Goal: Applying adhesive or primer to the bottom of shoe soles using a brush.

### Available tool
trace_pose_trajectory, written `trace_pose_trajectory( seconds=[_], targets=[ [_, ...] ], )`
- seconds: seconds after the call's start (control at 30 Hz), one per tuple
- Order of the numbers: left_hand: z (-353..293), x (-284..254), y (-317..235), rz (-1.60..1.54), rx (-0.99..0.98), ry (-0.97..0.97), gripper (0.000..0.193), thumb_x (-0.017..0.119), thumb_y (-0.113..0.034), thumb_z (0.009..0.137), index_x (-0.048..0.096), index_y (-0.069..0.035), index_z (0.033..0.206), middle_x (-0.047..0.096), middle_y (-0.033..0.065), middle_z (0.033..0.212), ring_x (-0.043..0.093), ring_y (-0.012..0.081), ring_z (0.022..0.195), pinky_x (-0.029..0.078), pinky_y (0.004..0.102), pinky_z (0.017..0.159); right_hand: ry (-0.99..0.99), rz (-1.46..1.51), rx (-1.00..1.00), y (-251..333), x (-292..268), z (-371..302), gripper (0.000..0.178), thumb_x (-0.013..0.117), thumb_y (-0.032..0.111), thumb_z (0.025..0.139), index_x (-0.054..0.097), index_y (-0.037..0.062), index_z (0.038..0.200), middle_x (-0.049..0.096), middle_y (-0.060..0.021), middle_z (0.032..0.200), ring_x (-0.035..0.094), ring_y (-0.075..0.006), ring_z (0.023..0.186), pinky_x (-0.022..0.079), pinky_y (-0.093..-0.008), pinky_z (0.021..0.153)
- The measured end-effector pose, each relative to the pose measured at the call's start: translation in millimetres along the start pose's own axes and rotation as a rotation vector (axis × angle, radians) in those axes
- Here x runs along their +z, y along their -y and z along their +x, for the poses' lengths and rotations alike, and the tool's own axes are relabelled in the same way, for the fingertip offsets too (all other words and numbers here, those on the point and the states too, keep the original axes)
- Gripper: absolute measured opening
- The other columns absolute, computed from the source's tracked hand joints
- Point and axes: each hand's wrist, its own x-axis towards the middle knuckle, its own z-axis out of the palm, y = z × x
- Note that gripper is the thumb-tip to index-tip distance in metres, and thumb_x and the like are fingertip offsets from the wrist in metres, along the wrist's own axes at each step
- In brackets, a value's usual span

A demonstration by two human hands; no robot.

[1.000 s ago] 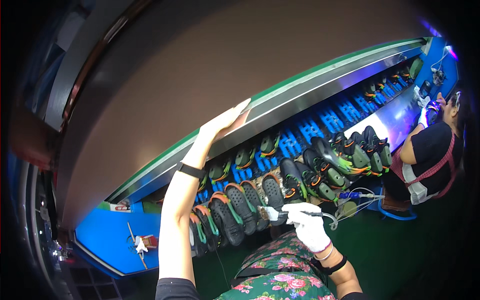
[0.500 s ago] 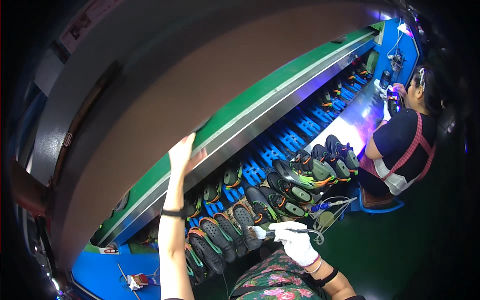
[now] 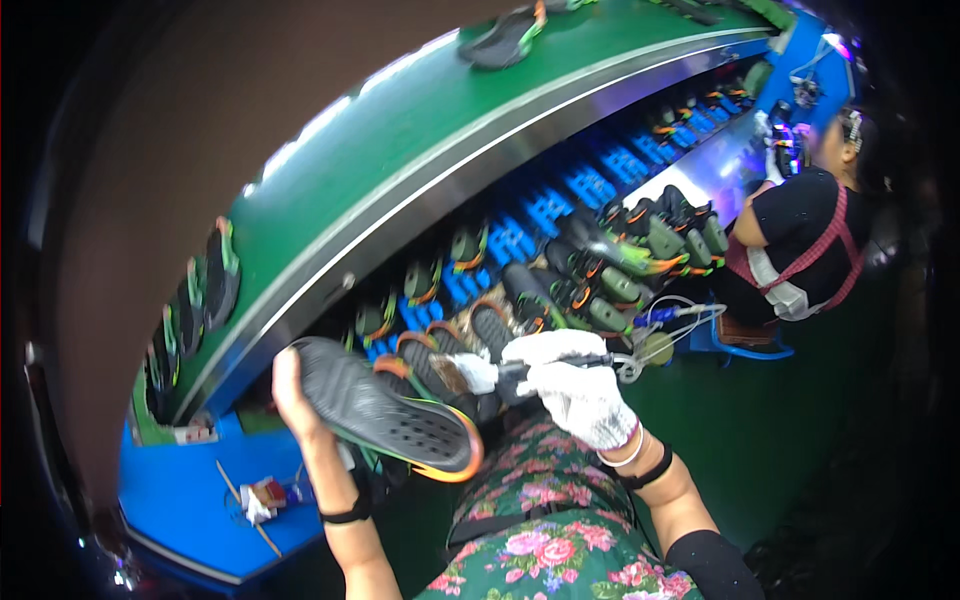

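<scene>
My bare left hand [image 3: 292, 398] grips a dark grey shoe sole [image 3: 385, 408] by one end, the thumb lying over its rim. Orange and yellow-green edging runs round the far end, where a patch of small hollows shows. My right hand [image 3: 582, 388], in a white knitted glove, is closed on a brush [image 3: 470, 373] with brown bristles and white wrapping near its head. A thin tube or cord trails from the handle. The brush head points left toward the sole, with a gap between them. Several more soles [image 3: 425, 365] stand in a row behind the brush.
Beyond my hands runs a green conveyor belt [image 3: 400, 150] carrying a few soles [image 3: 505, 38]. Below it, blue racks [image 3: 548, 208] hold shoe parts. Black shoe uppers [image 3: 665, 235] are grouped at right, near a seated person [image 3: 800, 230]. A blue table [image 3: 190, 500] is at lower left.
My left hand has come back from the belt and now holds a sole in front of me. The right hand keeps the brush, now nearer the left hand. The view has shifted.
</scene>
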Motion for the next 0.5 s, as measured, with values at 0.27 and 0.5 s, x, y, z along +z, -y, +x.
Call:
trace_pose_trajectory(
  seconds=[0.27, 0.5],
  targets=[
    [-100, 20, 85, -0.453, -0.672, 0.550, 0.057, 0.056, -0.050, 0.100, 0.059, -0.004, 0.134, 0.066, 0.0115, 0.128, 0.062, 0.0261, 0.119, 0.047, 0.0444, 0.106, 0.069, 0.106, 0.017, -6, 66, -17, 0.028, 0.057, 0.001, 0.080, 0.075, 0.0076, 0.100, 0.076, -0.0167, 0.113, 0.073, -0.0337, 0.097, 0.058, -0.0405, 0.084],
    [-181, 23, 90, -1.176, -0.995, 0.999, 0.119, 0.029, -0.095, 0.085, 0.034, -0.001, 0.158, 0.043, 0.0288, 0.156, 0.046, 0.0414, 0.143, 0.033, 0.0576, 0.121, 0.156, 0.168, 0.047, -10, 70, -22, 0.030, 0.058, -0.011, 0.092, 0.071, 0.0083, 0.110, 0.069, -0.0220, 0.122, 0.073, -0.0268, 0.097, 0.063, -0.0355, 0.078]
  ],
)
